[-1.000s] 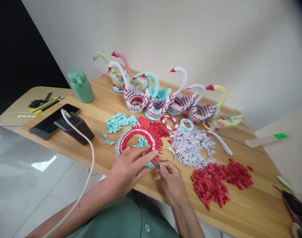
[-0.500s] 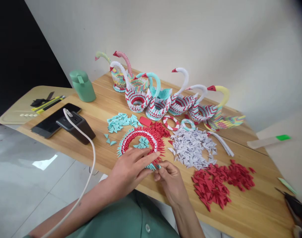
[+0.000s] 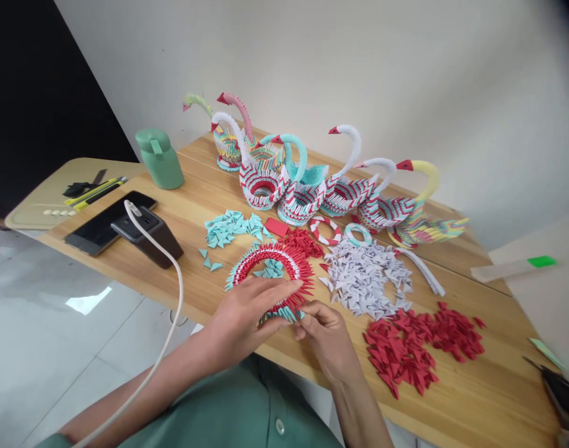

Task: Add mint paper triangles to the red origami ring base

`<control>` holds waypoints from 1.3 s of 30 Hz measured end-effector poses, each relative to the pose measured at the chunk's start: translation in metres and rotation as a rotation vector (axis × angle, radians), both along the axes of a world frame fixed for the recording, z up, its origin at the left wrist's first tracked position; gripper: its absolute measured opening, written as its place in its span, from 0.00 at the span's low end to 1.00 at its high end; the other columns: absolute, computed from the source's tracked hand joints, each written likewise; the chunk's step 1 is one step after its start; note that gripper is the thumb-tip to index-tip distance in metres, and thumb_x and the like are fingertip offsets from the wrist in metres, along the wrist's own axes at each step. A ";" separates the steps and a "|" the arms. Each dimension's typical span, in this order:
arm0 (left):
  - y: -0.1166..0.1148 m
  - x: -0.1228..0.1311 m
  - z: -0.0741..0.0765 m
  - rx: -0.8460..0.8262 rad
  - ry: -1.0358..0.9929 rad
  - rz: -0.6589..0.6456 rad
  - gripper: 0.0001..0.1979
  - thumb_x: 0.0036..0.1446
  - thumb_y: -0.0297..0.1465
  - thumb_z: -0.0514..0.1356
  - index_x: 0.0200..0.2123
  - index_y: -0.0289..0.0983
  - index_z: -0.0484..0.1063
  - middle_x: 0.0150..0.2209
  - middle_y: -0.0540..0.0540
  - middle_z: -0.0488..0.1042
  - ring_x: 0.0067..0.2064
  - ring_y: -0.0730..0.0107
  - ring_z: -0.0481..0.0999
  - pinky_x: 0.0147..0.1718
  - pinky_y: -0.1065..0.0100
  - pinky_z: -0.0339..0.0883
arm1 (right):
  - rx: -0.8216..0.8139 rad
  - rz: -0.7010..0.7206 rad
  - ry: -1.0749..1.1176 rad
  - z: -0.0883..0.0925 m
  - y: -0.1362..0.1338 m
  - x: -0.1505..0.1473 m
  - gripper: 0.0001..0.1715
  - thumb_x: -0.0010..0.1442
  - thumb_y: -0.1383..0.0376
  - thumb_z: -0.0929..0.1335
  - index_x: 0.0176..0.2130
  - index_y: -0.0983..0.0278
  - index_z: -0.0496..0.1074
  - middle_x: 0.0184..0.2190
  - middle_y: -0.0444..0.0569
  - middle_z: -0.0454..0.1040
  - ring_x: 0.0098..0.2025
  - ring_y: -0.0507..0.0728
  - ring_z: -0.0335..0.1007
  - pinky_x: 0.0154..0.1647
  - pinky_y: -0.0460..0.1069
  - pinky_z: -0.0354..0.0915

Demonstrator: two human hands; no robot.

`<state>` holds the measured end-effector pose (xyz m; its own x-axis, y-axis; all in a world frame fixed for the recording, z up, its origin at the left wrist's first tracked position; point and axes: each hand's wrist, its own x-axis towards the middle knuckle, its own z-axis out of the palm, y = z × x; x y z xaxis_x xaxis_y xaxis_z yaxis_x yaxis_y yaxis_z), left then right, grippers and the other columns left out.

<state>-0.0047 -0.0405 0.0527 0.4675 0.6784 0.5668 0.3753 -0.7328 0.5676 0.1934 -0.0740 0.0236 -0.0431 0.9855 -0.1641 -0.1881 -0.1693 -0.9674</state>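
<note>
A ring of folded paper pieces (image 3: 305, 269) in red, white and teal is at the near edge of the table. My left hand (image 3: 244, 317) lies across its near side, gripping it between thumb and fingers. At the ring's lower right rim, my right hand (image 3: 329, 339) pinches a small teal paper piece (image 3: 301, 315), which touches the teal points there. Several loose teal pieces (image 3: 271, 269) show through the ring's opening. Beyond the ring lie a pile of teal pieces (image 3: 231, 228) and a small pile of red pieces (image 3: 301, 241).
Paper swans (image 3: 300, 202) stand along the back. White pieces (image 3: 359, 277) and red pieces (image 3: 405, 354) lie to the right. On the left are a green bottle (image 3: 161, 163), a phone (image 3: 91, 233) and a black charger block (image 3: 156, 239), whose white cable (image 3: 176, 311) crosses above my left forearm.
The ring has tipped, its near rim lifting slightly in my left hand. My right hand keeps its pinch at the rim. The whole view has shifted a little.
</note>
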 end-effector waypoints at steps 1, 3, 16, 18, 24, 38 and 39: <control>0.000 0.000 0.000 -0.019 -0.001 -0.003 0.22 0.64 0.30 0.58 0.61 0.40 0.63 0.49 0.40 0.77 0.51 0.61 0.77 0.47 0.60 0.73 | -0.001 0.003 0.000 0.000 0.001 0.000 0.15 0.50 0.53 0.77 0.27 0.62 0.79 0.18 0.43 0.73 0.21 0.52 0.65 0.27 0.48 0.61; 0.000 -0.002 0.000 -0.063 -0.002 -0.012 0.24 0.62 0.29 0.60 0.61 0.40 0.63 0.50 0.41 0.77 0.51 0.61 0.77 0.49 0.60 0.73 | -0.006 0.013 0.000 0.001 0.002 0.001 0.15 0.50 0.53 0.78 0.27 0.61 0.79 0.18 0.43 0.74 0.21 0.52 0.65 0.26 0.48 0.61; 0.005 -0.008 0.012 -0.335 -0.012 -0.067 0.30 0.57 0.28 0.65 0.63 0.43 0.64 0.55 0.43 0.75 0.55 0.60 0.75 0.54 0.60 0.71 | -0.043 0.068 -0.072 0.009 0.008 0.006 0.15 0.47 0.54 0.78 0.25 0.62 0.79 0.16 0.43 0.74 0.19 0.52 0.66 0.24 0.47 0.60; 0.005 -0.006 0.011 -0.314 -0.003 -0.049 0.29 0.58 0.28 0.64 0.62 0.43 0.64 0.55 0.43 0.75 0.55 0.60 0.76 0.53 0.60 0.72 | -0.042 0.060 -0.093 0.010 0.009 0.006 0.15 0.47 0.53 0.78 0.25 0.62 0.79 0.17 0.43 0.74 0.19 0.52 0.65 0.24 0.47 0.60; 0.003 0.009 -0.001 0.017 0.091 0.102 0.22 0.63 0.27 0.59 0.59 0.37 0.64 0.51 0.39 0.77 0.50 0.58 0.77 0.46 0.57 0.73 | -0.029 -0.020 -0.164 0.013 0.009 -0.002 0.18 0.51 0.51 0.76 0.26 0.63 0.77 0.18 0.43 0.72 0.22 0.52 0.64 0.28 0.47 0.60; -0.004 0.020 -0.014 0.167 0.105 0.226 0.16 0.67 0.29 0.54 0.57 0.37 0.67 0.49 0.40 0.77 0.45 0.60 0.78 0.41 0.61 0.68 | 0.009 -0.115 -0.183 0.008 0.009 -0.021 0.21 0.53 0.51 0.74 0.23 0.63 0.69 0.20 0.40 0.64 0.25 0.52 0.57 0.29 0.47 0.56; -0.003 0.018 -0.016 0.160 0.115 0.222 0.16 0.67 0.29 0.54 0.57 0.37 0.66 0.49 0.40 0.77 0.45 0.60 0.78 0.42 0.61 0.68 | 0.018 -0.098 -0.207 0.009 0.009 -0.020 0.21 0.54 0.51 0.73 0.24 0.63 0.69 0.20 0.41 0.65 0.25 0.52 0.58 0.29 0.47 0.57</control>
<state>0.0131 -0.0438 0.0368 0.3853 0.6775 0.6265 0.5917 -0.7024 0.3957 0.1732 -0.0645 0.0324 0.0861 0.9861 -0.1421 0.0001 -0.1427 -0.9898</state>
